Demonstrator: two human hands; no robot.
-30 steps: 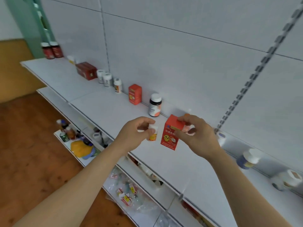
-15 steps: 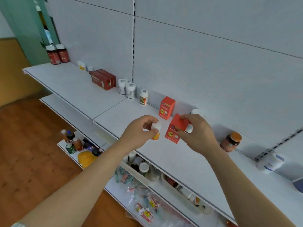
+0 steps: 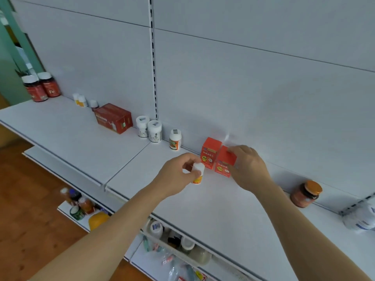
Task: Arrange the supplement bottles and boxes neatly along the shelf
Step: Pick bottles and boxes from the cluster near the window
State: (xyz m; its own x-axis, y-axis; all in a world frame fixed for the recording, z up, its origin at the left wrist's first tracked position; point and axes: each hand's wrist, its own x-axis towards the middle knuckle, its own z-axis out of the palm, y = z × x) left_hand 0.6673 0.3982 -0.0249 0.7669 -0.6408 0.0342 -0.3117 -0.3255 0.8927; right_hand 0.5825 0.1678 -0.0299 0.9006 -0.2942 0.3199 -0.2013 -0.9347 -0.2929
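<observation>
White shelf [image 3: 67,136] against a pale panelled wall, supplements lined along its back edge.

The left hand [image 3: 178,176] pinches a small white bottle [image 3: 197,173] by its cap, above the middle of the shelf, just in front of an orange box [image 3: 210,152] standing at the back edge. The right hand [image 3: 248,168] grips a second orange box [image 3: 224,162] from its right side, touching the first box. Further left along the back edge stand three white bottles [image 3: 155,131], a red carton [image 3: 113,118] and two dark red bottles [image 3: 41,88] at the far left end. An orange-lidded jar [image 3: 306,194] stands at the back edge to the right.
</observation>
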